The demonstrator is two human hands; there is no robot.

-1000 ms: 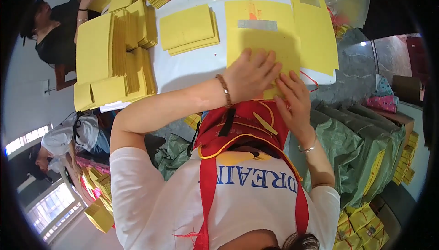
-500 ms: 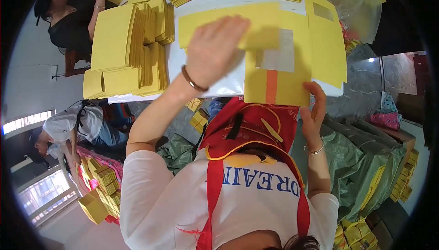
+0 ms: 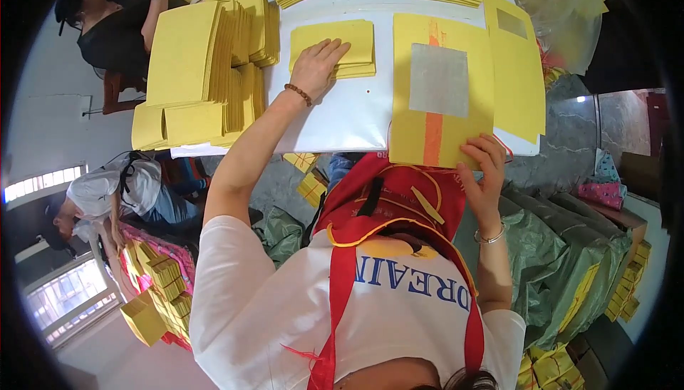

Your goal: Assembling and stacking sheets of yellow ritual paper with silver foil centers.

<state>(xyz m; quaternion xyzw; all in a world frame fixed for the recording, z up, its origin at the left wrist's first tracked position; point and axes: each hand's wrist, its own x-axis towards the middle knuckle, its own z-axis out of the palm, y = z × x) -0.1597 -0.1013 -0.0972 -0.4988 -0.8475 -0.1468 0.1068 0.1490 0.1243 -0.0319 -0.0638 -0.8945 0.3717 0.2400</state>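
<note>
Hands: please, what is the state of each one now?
Left hand: open, flat on the small stack of folded yellow paper.
Right hand: pinching the near edge of the large yellow sheet.

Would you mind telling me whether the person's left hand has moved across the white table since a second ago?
Yes. The left hand has swung leftward, off the large yellow sheet with the grey square, onto the small stack of folded yellow papers.

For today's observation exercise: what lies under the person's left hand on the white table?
The left hand rests on a small stack of folded yellow sheets lying on the white table. Anything beneath the stack is covered.
</note>
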